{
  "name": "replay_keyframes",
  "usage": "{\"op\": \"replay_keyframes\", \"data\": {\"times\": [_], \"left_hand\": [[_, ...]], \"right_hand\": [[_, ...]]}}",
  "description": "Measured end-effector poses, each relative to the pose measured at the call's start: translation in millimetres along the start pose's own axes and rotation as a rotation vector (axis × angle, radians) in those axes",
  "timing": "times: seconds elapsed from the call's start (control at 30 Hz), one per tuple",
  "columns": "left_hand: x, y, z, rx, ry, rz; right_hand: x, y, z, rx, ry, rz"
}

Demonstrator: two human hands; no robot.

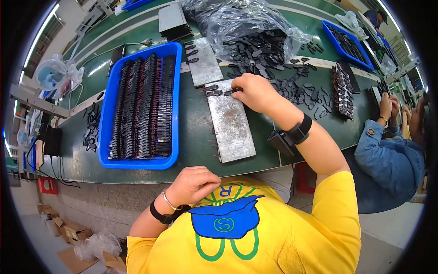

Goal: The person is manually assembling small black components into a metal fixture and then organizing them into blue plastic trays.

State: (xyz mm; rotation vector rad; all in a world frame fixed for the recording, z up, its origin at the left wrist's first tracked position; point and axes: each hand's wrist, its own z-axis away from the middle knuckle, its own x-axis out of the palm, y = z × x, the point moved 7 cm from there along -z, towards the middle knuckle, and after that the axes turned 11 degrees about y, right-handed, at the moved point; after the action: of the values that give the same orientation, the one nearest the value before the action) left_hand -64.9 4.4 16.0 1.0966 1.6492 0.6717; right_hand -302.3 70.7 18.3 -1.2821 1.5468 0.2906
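My right hand (pixel 253 92) is at the far end of a scuffed grey metal plate (pixel 232 130), its thumb and fingers pinched on a small black plastic part (pixel 237 90). Just left of those fingertips, a couple of black parts (pixel 212 90) lie on the same plate. Thin red wires stick out along the plate's left edge. My left hand (pixel 195 183) hovers by the table's front edge, close to my shirt, with the fingers curled together; anything inside them is hidden. Beyond lies a second metal plate (pixel 204 61) with several black parts along its left side.
To the left, a blue tray (pixel 106 132) holds packed rows of black parts with red wires. A clear plastic bag (pixel 219 27) spills loose black pieces (pixel 296 89) over the green table. Wired parts (pixel 343 91) stand in a row at right, near a co-worker's denim sleeve (pixel 388 153).
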Motion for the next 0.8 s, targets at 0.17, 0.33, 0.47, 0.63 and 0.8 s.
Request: {"op": "replay_keyframes", "data": {"times": [0.17, 0.33, 0.47, 0.63, 0.8], "left_hand": [[-3.4, 1.4, -0.4, 0.0, 0.011, -0.011], [-6.4, -13.1, -1.6, -0.28, 0.058, 0.122], [4.2, -34.5, -24.7, -0.695, 0.387, 0.75], [23.0, -42.0, -40.6, -0.72, 0.286, 0.773], [28.2, -42.0, -39.3, -0.727, 0.273, 0.703]], "right_hand": [[-6.5, -3.4, -0.9, -0.024, 0.027, -0.018], [-36.4, -35.3, 35.5, 0.079, 0.058, -0.163], [-52.3, -74.5, 77.9, 0.138, -0.003, -0.527], [-43.6, -73.8, 108.4, 0.193, 0.03, -0.603], [-50.3, -83.1, 111.8, 0.021, 0.113, -0.439]]}}
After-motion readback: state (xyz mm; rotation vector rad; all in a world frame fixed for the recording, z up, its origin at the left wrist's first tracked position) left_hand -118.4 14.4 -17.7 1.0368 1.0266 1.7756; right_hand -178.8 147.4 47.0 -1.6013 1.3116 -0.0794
